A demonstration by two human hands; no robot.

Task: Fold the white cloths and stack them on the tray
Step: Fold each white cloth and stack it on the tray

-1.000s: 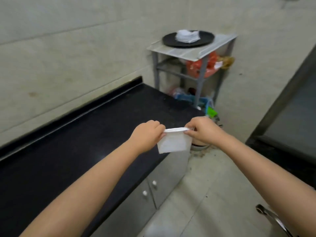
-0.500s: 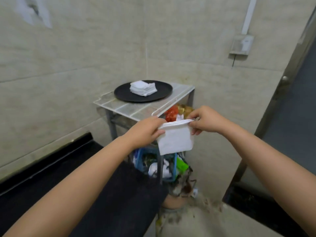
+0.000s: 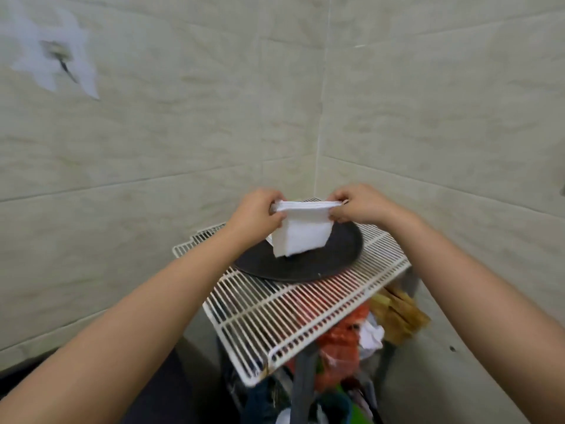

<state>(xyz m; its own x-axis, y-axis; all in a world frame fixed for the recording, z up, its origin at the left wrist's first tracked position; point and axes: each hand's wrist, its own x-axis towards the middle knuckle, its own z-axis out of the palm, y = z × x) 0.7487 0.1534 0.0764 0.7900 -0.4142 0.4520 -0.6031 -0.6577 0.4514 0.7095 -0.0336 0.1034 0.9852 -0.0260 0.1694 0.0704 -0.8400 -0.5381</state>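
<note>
A folded white cloth (image 3: 301, 232) is held just above the centre of the frame, over the dark round tray (image 3: 336, 255). Its upper edge is pinched at the left corner by the left hand (image 3: 255, 217) and at the right corner by the right hand (image 3: 359, 206); the fingers of both hands are curled onto the fabric. The lower part hangs free in front of the tray; whether it touches anything beneath cannot be told. A sliver of white at the cloth's left edge may be part of a stack already on the tray, but this is mostly hidden.

Risks, as judged from this position:
- If one corner is released before the other, the layers are likely to fan open, because the fabric is soft and limp.
- If the cloth is set down off-centre, it may slide or overhang, as the tray surface appears smooth.
- The tray rests on a white wire shelf (image 3: 305, 316) made of thin parallel bars; a hard push on the tray could shift it towards the shelf edge.

The cloth appears thick and woven, with a stacked, layered top edge. The walls behind are made of pale, glossy tiles (image 3: 153, 133).
</note>
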